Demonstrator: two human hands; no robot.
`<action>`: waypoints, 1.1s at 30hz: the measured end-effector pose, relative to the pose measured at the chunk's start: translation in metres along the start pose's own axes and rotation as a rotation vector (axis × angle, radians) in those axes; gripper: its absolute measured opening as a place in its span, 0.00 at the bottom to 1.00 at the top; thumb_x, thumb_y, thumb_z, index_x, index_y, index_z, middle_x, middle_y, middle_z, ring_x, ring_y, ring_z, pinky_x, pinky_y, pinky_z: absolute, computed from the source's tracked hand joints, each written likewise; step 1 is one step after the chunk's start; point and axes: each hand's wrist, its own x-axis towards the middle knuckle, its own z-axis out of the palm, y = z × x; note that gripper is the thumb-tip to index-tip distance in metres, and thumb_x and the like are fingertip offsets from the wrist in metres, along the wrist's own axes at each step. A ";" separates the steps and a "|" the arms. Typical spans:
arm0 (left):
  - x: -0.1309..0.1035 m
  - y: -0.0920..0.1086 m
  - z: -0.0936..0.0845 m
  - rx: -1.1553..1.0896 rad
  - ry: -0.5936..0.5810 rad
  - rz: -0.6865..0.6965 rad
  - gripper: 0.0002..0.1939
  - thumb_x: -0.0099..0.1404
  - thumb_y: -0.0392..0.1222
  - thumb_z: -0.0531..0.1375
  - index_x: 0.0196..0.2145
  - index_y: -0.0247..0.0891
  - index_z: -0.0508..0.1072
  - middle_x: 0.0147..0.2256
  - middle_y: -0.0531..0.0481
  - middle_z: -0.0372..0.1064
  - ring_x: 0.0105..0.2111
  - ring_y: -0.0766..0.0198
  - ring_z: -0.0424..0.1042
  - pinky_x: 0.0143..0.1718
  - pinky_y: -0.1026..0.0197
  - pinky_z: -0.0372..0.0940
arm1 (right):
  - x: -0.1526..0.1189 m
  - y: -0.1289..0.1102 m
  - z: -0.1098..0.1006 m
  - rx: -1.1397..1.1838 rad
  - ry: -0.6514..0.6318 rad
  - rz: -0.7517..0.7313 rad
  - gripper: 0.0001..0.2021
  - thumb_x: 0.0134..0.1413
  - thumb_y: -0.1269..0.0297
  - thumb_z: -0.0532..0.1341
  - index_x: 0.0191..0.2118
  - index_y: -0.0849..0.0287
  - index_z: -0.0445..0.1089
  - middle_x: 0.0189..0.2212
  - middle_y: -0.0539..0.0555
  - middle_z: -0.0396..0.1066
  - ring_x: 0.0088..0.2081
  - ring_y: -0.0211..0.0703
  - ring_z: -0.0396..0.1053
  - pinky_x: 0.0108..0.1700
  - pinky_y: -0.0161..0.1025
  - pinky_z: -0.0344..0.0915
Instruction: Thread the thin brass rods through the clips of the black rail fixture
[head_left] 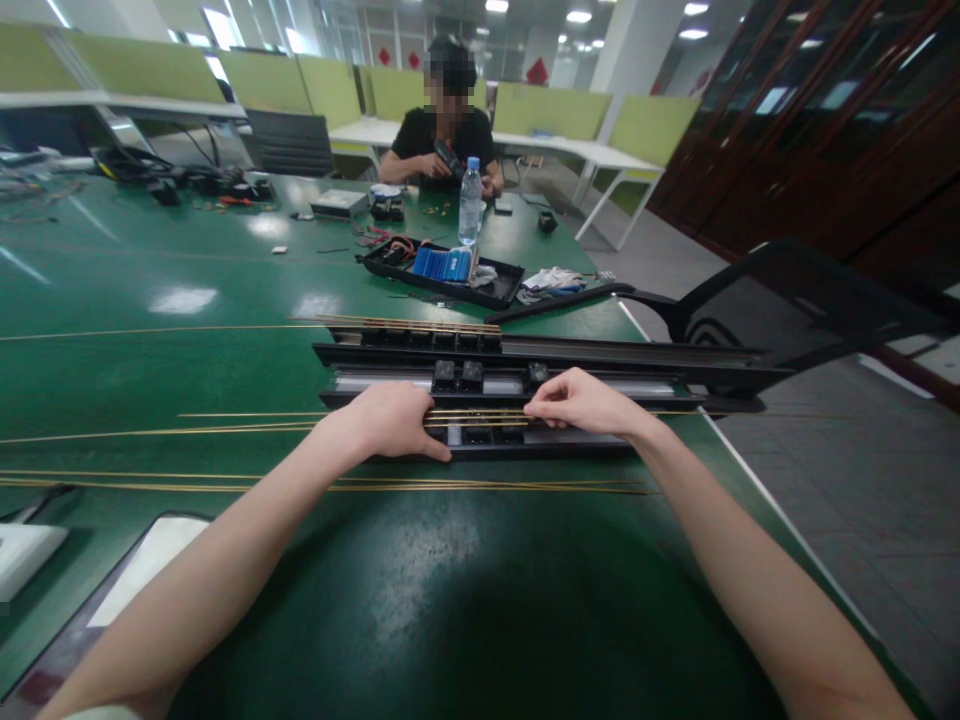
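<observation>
Left of the near black rail (pixel 540 452), on the green table (pixel 427 590): a white object (pixel 30 550) and a flat panel (pixel 139 580). Thin golden rods (pixel 487 424) run from that side over the rail; a second bunch of rods (pixel 450 487) lies on the table just in front of it. Left hand (pixel 394 420) set across the rail's left part, thumb apart from fingers and at the front wall; fingers partly hidden, cannot tell whether they squeeze it. Mid-rail: small black blocks (pixel 476 437) sit inside, beneath the rods. Behind the rail: more black rails (pixel 390 356), further back a tray (pixel 397 270) and a water bottle (pixel 469 205). Right hand (pixel 577 405) above the rail, thumb and index fingertips together, pinching the rods; number held unclear. Right of the rail: a mesh chair (pixel 810 290)
</observation>
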 end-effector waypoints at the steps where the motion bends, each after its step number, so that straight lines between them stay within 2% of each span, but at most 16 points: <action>1: 0.000 0.000 0.000 0.001 -0.002 -0.002 0.38 0.47 0.74 0.56 0.40 0.39 0.77 0.39 0.40 0.77 0.36 0.50 0.75 0.33 0.57 0.65 | 0.000 0.000 0.000 -0.003 0.002 -0.003 0.19 0.51 0.48 0.63 0.30 0.64 0.76 0.20 0.51 0.68 0.23 0.34 0.60 0.26 0.33 0.57; 22: 0.000 0.000 -0.001 0.012 -0.002 -0.008 0.37 0.48 0.74 0.57 0.40 0.39 0.77 0.38 0.40 0.77 0.36 0.51 0.75 0.34 0.58 0.66 | 0.000 -0.001 -0.002 -0.014 0.013 0.000 0.21 0.48 0.47 0.64 0.31 0.63 0.78 0.20 0.51 0.70 0.24 0.36 0.61 0.27 0.34 0.57; 33: 0.000 0.001 -0.002 -0.005 -0.011 -0.010 0.37 0.47 0.73 0.58 0.41 0.39 0.78 0.39 0.40 0.77 0.38 0.49 0.75 0.38 0.56 0.67 | -0.001 0.001 -0.003 0.004 0.013 -0.009 0.21 0.47 0.46 0.65 0.32 0.63 0.78 0.21 0.52 0.71 0.24 0.36 0.63 0.27 0.34 0.58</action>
